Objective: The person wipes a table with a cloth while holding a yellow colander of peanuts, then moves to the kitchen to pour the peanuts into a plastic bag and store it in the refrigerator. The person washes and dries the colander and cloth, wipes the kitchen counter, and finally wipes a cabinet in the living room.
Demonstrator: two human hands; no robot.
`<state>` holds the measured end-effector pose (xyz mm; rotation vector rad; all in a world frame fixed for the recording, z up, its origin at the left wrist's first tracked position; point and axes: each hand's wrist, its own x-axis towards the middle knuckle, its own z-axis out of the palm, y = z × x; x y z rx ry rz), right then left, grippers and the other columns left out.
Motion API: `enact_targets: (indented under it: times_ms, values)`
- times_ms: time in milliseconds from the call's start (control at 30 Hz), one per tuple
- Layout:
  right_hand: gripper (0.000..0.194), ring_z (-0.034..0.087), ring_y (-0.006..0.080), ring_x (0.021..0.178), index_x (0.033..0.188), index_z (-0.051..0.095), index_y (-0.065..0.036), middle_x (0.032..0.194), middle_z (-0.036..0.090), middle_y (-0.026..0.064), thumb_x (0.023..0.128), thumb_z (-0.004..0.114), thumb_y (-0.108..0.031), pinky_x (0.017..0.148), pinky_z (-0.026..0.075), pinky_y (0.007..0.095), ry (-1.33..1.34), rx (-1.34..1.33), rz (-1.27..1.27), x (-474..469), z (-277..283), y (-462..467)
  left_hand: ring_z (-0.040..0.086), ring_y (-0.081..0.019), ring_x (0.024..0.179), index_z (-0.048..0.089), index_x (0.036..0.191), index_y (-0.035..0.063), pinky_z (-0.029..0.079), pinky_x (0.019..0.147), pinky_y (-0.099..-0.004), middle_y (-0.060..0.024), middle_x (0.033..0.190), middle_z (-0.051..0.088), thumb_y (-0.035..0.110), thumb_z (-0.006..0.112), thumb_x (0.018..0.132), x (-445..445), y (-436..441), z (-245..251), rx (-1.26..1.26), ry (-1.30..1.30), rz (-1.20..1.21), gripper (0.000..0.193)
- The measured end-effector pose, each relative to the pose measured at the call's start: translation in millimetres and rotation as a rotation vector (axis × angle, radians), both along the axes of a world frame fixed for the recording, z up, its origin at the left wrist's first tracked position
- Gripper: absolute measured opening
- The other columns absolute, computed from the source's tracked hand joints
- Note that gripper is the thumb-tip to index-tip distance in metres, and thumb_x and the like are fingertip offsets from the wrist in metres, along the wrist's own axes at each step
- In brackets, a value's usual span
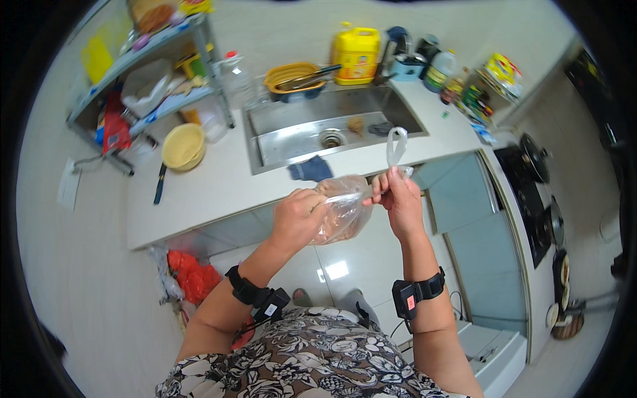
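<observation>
Between my hands hangs a clear plastic bag [343,219] with pinkish-brown contents I cannot make out exactly. My left hand [298,216] grips the bag's side, its fingers closed on the film. Up at the gathered neck, my right hand [398,196] pinches the plastic, and a loop handle [396,144] sticks up above the thumb. The bag is held in the air in front of the counter edge, over the tiled floor. A blue cloth [311,169] lies just beyond it at the sink's front rim.
A steel sink [259,158] is set into the white counter [224,181]. To the left are a yellow basin [183,146], a dark-handled knife [159,184] and a metal rack [211,64]. A yellow jug [356,55] stands behind the sink; a gas stove [522,199] is at right.
</observation>
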<state>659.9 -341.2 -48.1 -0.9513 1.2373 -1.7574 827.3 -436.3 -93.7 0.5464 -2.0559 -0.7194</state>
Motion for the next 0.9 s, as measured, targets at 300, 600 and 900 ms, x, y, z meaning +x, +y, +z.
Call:
enact_targets:
  times_ms: [300,600,900]
  values:
    - [0.044,0.055,0.0133,0.055,0.074,0.053,0.0,0.07,0.055,0.0082,0.095,0.039,-0.036,0.057,0.05,0.0266,0.053,0.028,-0.383,-238.3,6.1,237.1,0.055,-0.0235,0.069,0.063,0.078,0.003,0.045,0.066,-0.0313,-0.0085,0.07,0.058,0.016,0.062,0.077,-286.2,150.3,39.2,0.265,-0.204,-0.693,0.013]
    - [0.028,0.061,0.0187,0.068,0.085,0.056,0.002,0.071,0.058,0.0097,0.087,0.053,-0.025,0.061,0.049,0.0294,0.095,0.186,-0.466,-290.5,-12.7,405.5,0.057,-0.0185,0.068,0.066,0.085,0.0046,0.046,0.064,-0.0305,-0.0082,0.073,0.061,0.005,0.061,0.076,-431.6,337.8,-12.2,0.258,-0.515,-1.128,0.011]
    - [0.045,0.06,0.036,0.088,0.103,0.06,-0.008,0.097,0.058,0.0172,0.072,0.064,-0.04,0.077,0.049,0.0422,0.454,0.981,-0.937,-361.4,-94.5,550.0,0.062,-0.018,0.063,0.069,0.091,0.0093,0.049,0.06,-0.0304,-0.0127,0.074,0.065,0.007,0.061,0.075,-582.6,494.3,-51.0,0.06,-0.677,-1.35,0.018]
